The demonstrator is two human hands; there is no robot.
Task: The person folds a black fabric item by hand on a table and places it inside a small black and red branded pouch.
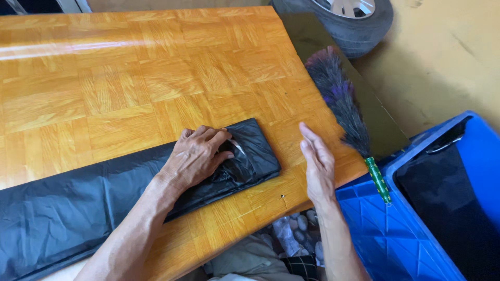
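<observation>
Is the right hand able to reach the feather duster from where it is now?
Probably yes: the right hand hovers open beside the feather duster, and only bare table lies between them.

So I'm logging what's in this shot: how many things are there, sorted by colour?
Black: 2, the folded plastic bag under the left hand and the tyre
Blue: 1, the crate
Purple-grey with green handle: 1, the feather duster beside the right hand
Total: 4

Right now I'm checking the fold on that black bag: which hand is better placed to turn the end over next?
Probably the right hand: it hovers open and free beside the black plastic bag's folded end, while the left hand presses flat on it, pinning it.
</observation>
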